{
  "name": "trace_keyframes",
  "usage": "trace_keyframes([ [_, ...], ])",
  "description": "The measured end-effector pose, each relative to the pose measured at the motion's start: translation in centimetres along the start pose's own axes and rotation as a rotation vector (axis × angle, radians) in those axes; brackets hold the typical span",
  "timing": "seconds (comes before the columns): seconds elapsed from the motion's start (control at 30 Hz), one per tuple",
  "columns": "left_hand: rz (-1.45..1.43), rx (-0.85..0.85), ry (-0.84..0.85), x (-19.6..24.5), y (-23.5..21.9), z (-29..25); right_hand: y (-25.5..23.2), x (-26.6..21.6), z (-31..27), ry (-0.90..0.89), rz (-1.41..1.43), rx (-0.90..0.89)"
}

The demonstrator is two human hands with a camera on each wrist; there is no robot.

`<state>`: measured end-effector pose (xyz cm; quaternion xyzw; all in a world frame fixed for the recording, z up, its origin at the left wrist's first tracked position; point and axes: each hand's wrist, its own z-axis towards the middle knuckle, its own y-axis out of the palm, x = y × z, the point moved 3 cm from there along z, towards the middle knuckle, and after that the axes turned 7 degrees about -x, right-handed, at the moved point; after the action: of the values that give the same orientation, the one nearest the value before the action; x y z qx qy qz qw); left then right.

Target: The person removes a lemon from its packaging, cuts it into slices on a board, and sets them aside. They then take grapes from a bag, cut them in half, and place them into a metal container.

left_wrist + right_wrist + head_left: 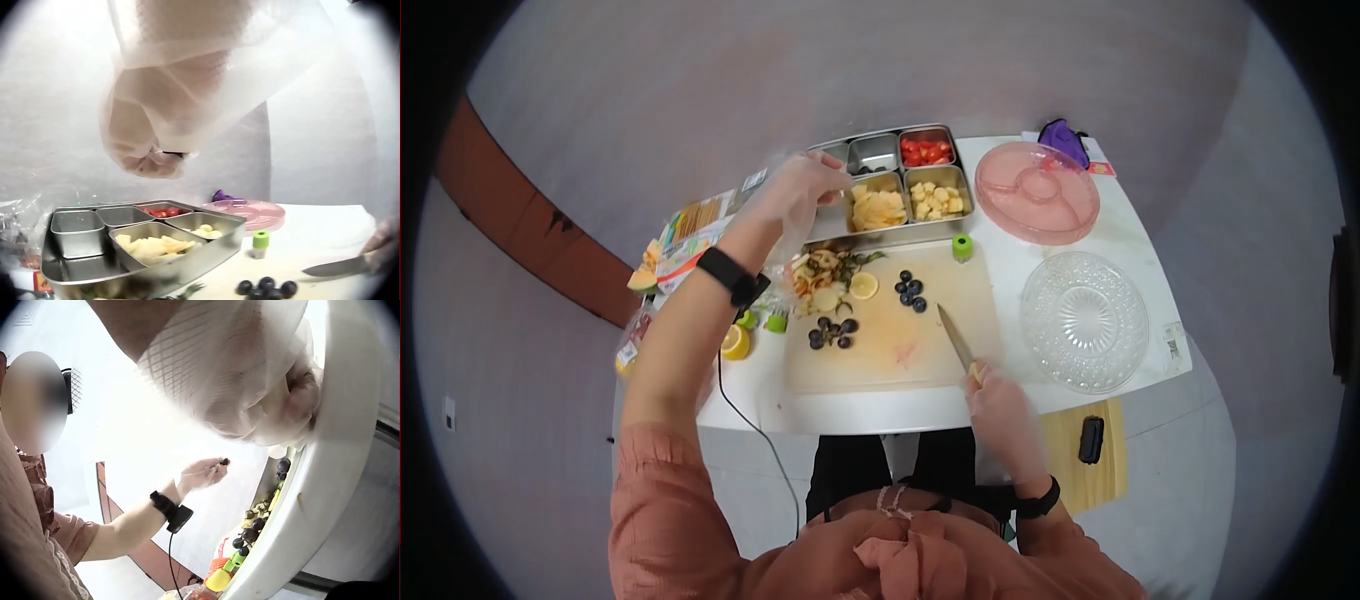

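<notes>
My left hand (805, 185), in a clear plastic glove, is raised over the left part of a steel tray (890, 237). Its fingertips pinch a small dark grape piece (225, 462), mostly hidden by the fingers in the left wrist view. My gloved right hand (1005, 415) grips a knife (955, 335) at the front of the cutting board (880, 375), blade pointing away from me. Whole dark grapes (911, 290) lie near the blade, and another group of dark grapes (832, 334) sits on the board's left side.
Tray compartments hold red fruit pieces (925, 152), pale slices (878, 210) and cubes (936, 200). Peelings (825, 275) and a lemon slice (863, 286) lie on the board. A green-capped container (962, 248), pink divided dish (1037, 230) and clear glass plate (1085, 322) stand to the right. A cable (750, 420) hangs left.
</notes>
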<state>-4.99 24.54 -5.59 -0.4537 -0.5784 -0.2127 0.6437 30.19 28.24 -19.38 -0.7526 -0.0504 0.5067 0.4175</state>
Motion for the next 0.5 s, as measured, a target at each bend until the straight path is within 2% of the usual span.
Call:
trace_keyframes([
  [0.07,0.019,0.02,-0.025,-2.2,-1.9,5.3,-0.3,-0.2,-0.1,0.024,-0.015,-0.014],
  [0.1,0.456,-0.096,0.252,-3.1,-3.0,8.1,-0.3,-0.3,-0.2,0.044,-0.029,-0.043],
  [0.13,0.891,-0.207,0.533,-2.4,-2.3,8.9,-0.5,-0.4,-0.1,0.052,-0.029,-0.03],
  [0.17,1.259,-0.141,0.819,-2.3,-1.9,9.2,-0.4,-0.3,0.1,0.091,-0.003,-0.059],
  [0.2,1.253,-0.147,0.833,-2.5,-1.8,10.8,-0.4,-0.2,0.2,0.131,0.024,-0.087],
  [0.27,1.524,-0.265,0.624,-3.8,-1.9,14.3,-0.3,-0.1,0.4,0.135,0.028,-0.072],
  [0.4,1.455,-0.227,0.653,-6.6,-2.3,18.4,-0.3,0.1,0.6,0.133,0.081,-0.057],
  [0.47,1.46,-0.188,0.418,-8.3,-2.7,20.5,-0.5,-0.1,0.7,0.157,0.081,-0.06],
  [0.5,1.454,-0.193,0.416,-8.1,-2.4,20.6,-0.5,-0.1,0.8,0.175,0.086,-0.06],
])
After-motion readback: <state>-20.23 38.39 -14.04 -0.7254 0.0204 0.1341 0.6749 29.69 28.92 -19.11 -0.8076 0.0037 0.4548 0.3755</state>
